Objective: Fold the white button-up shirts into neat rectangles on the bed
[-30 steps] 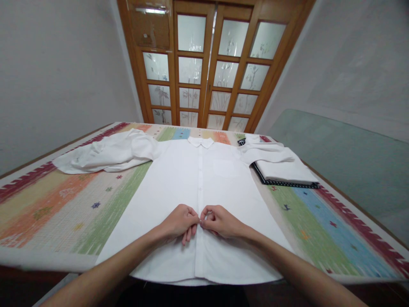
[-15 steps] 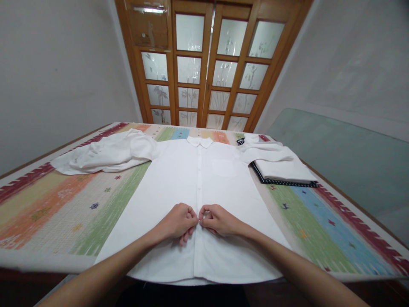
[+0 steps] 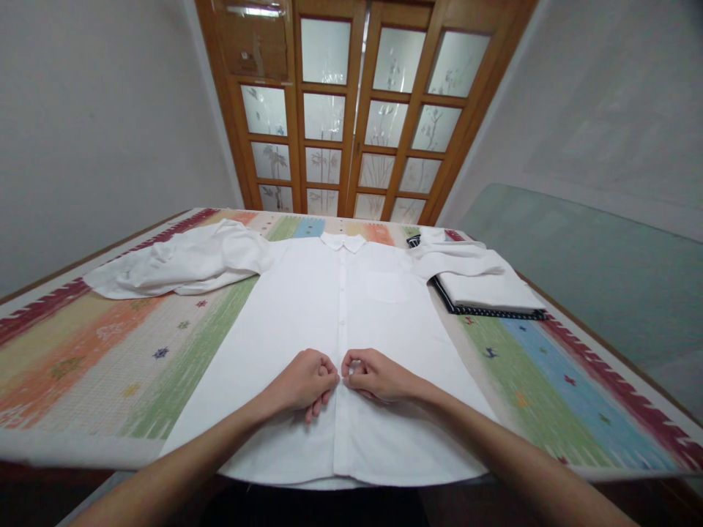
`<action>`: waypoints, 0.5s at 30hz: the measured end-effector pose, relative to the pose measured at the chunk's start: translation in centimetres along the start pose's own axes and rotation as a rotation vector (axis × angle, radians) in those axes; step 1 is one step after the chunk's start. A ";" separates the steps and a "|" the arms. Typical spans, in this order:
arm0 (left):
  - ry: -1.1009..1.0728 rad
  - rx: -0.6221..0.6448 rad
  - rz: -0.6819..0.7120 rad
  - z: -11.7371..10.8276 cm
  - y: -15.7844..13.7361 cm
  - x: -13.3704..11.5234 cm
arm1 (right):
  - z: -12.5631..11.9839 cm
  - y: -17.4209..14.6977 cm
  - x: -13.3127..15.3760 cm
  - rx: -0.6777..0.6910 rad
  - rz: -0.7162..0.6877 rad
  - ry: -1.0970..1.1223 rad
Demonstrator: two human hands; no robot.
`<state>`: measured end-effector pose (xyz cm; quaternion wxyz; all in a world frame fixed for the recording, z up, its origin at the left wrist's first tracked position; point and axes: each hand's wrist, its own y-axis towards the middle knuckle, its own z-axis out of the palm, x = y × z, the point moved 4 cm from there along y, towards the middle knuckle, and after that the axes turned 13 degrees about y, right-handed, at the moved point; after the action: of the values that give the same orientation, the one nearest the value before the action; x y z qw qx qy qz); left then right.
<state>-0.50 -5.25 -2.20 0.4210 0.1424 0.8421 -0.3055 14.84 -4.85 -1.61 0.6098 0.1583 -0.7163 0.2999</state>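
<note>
- Folded clothes (image 3: 491, 289), white over black with pale dots, crowd the right side of the bench (image 3: 541, 373), one sleeve (image 3: 458, 261) of the white shirt (image 3: 285, 322) draped across them.
- Beyond stand wooden doors (image 3: 354, 117) with frosted panes; a pale green panel (image 3: 582, 263) rises at right.
- The shirt lies flat, collar far, other sleeve rumpled, over striped, star-dotted cloth (image 3: 104, 366).
- Left hand (image 3: 308, 382) and right hand (image 3: 378, 376) nearly meet at the button strip (image 3: 341, 344), each grip narrow, pinching fabric.

Your left hand (image 3: 310, 380) and your right hand (image 3: 380, 377) are bare, and your two forearms (image 3: 220, 432) are also bare, with a slim, long shape.
</note>
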 end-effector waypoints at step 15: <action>0.271 -0.228 0.094 -1.1 -1.4 -0.7 | 0.5 -1.2 0.7 -0.142 -0.136 -0.304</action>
<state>-1.45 -5.65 -0.53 0.3309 0.1729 0.9127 -0.1662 15.04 -5.99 -0.71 0.5230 0.2066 -0.8072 0.1792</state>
